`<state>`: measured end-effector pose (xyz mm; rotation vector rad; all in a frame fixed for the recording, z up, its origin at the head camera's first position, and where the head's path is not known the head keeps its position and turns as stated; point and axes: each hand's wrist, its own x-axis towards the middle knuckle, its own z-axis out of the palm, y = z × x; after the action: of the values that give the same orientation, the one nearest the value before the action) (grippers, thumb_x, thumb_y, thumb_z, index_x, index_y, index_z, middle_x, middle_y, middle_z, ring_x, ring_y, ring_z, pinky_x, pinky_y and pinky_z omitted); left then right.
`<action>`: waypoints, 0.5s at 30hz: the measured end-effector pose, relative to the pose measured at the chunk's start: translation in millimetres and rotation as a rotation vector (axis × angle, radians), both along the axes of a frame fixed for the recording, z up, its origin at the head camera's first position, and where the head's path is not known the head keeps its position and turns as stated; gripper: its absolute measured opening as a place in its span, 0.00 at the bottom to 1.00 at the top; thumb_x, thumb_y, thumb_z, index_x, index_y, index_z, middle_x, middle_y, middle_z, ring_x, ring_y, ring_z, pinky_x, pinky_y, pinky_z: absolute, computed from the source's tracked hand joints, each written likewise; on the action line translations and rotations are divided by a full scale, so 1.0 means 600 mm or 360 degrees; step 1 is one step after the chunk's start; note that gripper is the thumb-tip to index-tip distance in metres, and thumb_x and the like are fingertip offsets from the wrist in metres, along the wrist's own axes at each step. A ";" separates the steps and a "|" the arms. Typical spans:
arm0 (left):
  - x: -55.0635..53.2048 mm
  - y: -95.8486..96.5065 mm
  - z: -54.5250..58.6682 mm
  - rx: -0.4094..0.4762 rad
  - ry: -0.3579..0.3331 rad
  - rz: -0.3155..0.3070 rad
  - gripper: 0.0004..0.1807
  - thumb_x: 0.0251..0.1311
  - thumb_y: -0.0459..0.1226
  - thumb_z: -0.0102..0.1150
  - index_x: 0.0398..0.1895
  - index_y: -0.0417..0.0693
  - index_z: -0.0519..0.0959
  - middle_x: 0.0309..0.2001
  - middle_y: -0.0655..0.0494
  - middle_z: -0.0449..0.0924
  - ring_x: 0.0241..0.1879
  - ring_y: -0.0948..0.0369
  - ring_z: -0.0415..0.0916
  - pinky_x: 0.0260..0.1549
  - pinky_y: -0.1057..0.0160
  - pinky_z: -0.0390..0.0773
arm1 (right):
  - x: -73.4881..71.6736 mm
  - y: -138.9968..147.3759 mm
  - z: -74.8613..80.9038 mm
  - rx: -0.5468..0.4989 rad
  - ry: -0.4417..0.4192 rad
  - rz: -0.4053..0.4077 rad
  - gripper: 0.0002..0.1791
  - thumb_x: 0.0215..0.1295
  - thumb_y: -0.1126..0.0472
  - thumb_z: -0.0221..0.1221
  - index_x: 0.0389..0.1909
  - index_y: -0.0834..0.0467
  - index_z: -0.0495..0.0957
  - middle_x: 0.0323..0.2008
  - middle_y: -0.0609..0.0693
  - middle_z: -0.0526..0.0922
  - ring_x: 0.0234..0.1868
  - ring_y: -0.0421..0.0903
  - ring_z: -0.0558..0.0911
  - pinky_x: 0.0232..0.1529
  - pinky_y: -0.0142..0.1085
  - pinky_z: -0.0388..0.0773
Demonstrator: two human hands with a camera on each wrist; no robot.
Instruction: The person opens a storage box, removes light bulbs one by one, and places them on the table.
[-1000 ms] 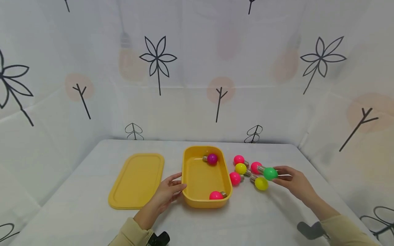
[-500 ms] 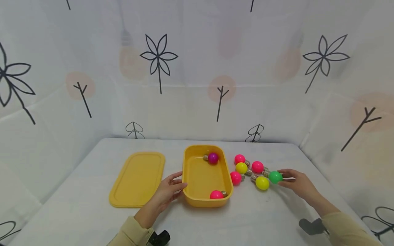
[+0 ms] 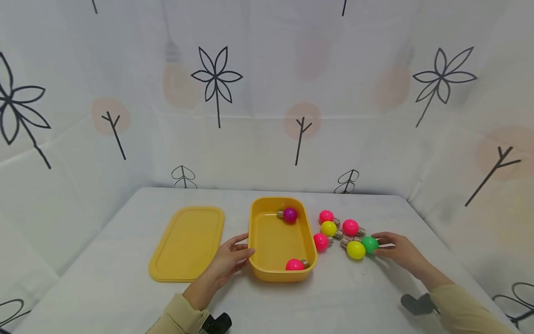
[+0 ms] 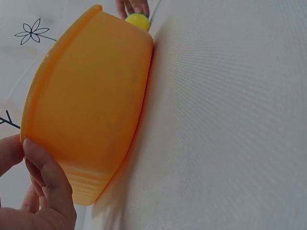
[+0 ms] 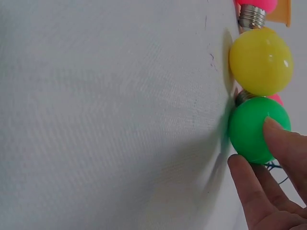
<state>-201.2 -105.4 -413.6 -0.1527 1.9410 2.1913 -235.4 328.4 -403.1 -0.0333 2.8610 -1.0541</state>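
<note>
My left hand [image 3: 228,260] pinches the left rim of a yellow plastic box [image 3: 278,274], thumb and fingers either side of the wall in the left wrist view. Inside lie a purple light bulb [image 3: 289,215] at the back and a pink light bulb [image 3: 295,265] at the front. To the right of the box, my right hand [image 3: 398,250] holds a green light bulb [image 5: 254,132] by its round end, low over the table. The thumb lies on its face and the fingers curve beneath. A yellow light bulb [image 5: 261,62] sits right against it.
Several other pink and yellow bulbs lie between the box and my right hand, among them a pink one [image 3: 350,227]. A flat yellow lid [image 3: 187,243] rests left of the box. A patterned white curtain [image 3: 258,139] hangs behind the white-covered table [image 3: 333,301].
My right hand has lowered the green bulb, first shifting it slightly right, then back left beside the yellow bulb. My left hand has stayed on the box rim.
</note>
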 end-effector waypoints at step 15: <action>0.002 0.001 0.002 0.0005 -0.0007 0.0006 0.31 0.57 0.32 0.62 0.65 0.40 0.64 0.42 0.48 0.70 0.36 0.58 0.74 0.40 0.60 0.78 | -0.003 0.003 0.002 0.0032 -0.0043 0.0050 0.34 0.57 0.58 0.64 0.60 0.71 0.63 0.51 0.72 0.71 0.49 0.66 0.73 0.44 0.51 0.76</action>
<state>-199.8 -104.8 -412.4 -0.1612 1.9362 2.1946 -237.4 329.9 -401.7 -0.0615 2.8371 -1.0119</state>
